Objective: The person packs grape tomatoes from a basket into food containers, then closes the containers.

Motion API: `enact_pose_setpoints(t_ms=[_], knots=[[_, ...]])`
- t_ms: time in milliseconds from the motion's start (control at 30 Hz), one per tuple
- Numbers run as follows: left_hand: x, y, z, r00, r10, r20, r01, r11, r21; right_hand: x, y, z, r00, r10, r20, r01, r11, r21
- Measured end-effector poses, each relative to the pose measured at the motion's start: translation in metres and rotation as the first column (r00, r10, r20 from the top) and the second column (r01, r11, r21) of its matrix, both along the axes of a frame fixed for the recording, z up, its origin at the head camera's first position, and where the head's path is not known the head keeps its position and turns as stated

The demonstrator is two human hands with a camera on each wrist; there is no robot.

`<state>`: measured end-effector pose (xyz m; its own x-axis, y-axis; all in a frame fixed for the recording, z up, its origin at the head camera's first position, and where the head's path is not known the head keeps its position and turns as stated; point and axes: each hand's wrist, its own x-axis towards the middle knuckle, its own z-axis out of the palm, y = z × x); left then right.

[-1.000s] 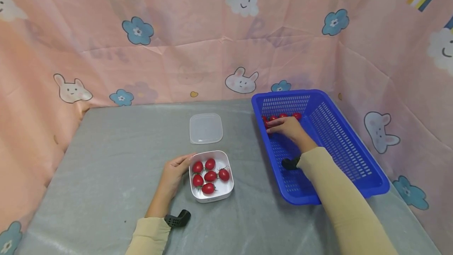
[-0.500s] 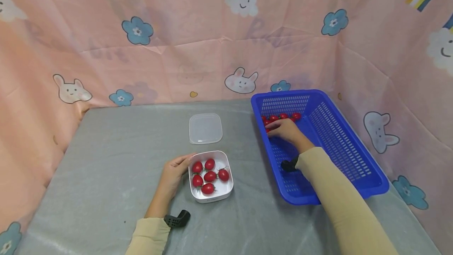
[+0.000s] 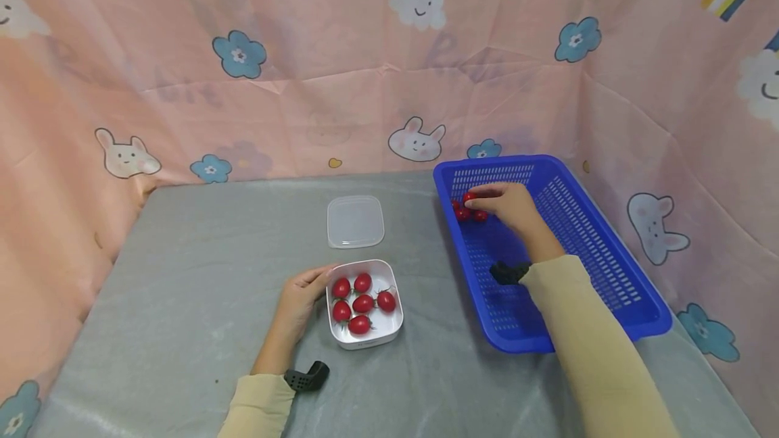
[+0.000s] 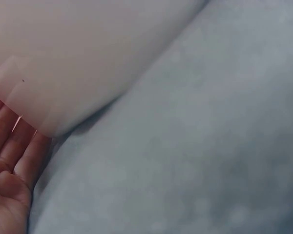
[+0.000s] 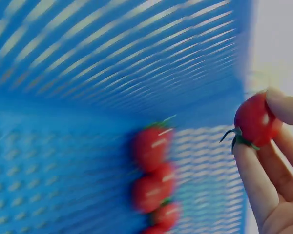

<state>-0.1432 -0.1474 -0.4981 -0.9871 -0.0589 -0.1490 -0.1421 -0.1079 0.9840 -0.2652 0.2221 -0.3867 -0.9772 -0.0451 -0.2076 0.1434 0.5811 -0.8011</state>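
Observation:
My right hand (image 3: 508,207) pinches a red cherry tomato (image 5: 258,119) with a green stem between thumb and fingers, inside the blue basket (image 3: 471,276). Below the held one, several more tomatoes (image 5: 151,148) lie on the basket floor; the hand hides part of that group in the head view. My left hand (image 3: 299,297) touches the left side of a small white square container (image 3: 389,330), its fingers (image 4: 28,158) nearly straight against the wall. Several tomatoes (image 3: 363,303) lie in the container.
A translucent square lid (image 3: 356,222) lies flat on the grey table cover (image 3: 201,289), behind the container. Pink patterned cloth (image 3: 341,100) hangs at the back and both sides. The basket's raised walls surround my right hand.
My right hand has gone from reaching down among the tomatoes to holding one up, a little farther back in the basket. My left hand and the container stay where they were.

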Motion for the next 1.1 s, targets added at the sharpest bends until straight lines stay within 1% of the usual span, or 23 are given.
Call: enact_pose_setpoints(t_ms=[133, 267, 333, 533, 667, 833, 967, 1100], knots=[[0.0, 0.0, -0.001, 1.0, 0.001, -0.012, -0.001, 1.0, 0.006, 0.011, -0.009, 0.022, 0.994, -0.059, -0.091, 0.055, 0.998, -0.043], [0.0, 0.0, -0.001, 1.0, 0.002, -0.01, -0.002, 1.0, 0.016, 0.02, -0.023, 0.034, 0.987, -0.067, -0.147, 0.055, 0.995, -0.084], [0.001, 0.0, -0.001, 1.0, 0.001, -0.004, -0.001, 1.0, 0.014, 0.024, -0.03, 0.037, 0.987, -0.052, -0.151, 0.039, 0.995, -0.088], [0.002, 0.0, -0.001, 1.0, -0.008, -0.002, 0.008, 1.0, 0.0, 0.038, -0.05, 0.045, 0.992, -0.001, -0.124, -0.012, 0.995, -0.104], [0.002, 0.0, 0.0, 1.0, -0.01, -0.007, 0.01, 1.0, -0.003, 0.047, -0.063, 0.049, 0.989, 0.038, -0.143, -0.056, 0.991, -0.119], [0.002, 0.001, 0.0, 1.0, -0.007, -0.011, 0.007, 1.0, -0.006, 0.058, -0.079, 0.052, 0.985, 0.052, -0.164, -0.078, 0.985, -0.153], [0.002, 0.001, 0.0, 1.0, 0.0, -0.011, 0.0, 1.0, -0.017, 0.067, -0.095, 0.055, 0.982, 0.083, -0.172, -0.114, 0.976, -0.184], [0.001, 0.002, 0.0, 1.0, -0.003, -0.009, 0.003, 1.0, -0.002, 0.076, -0.108, 0.057, 0.977, 0.105, -0.185, -0.142, 0.97, -0.198]])
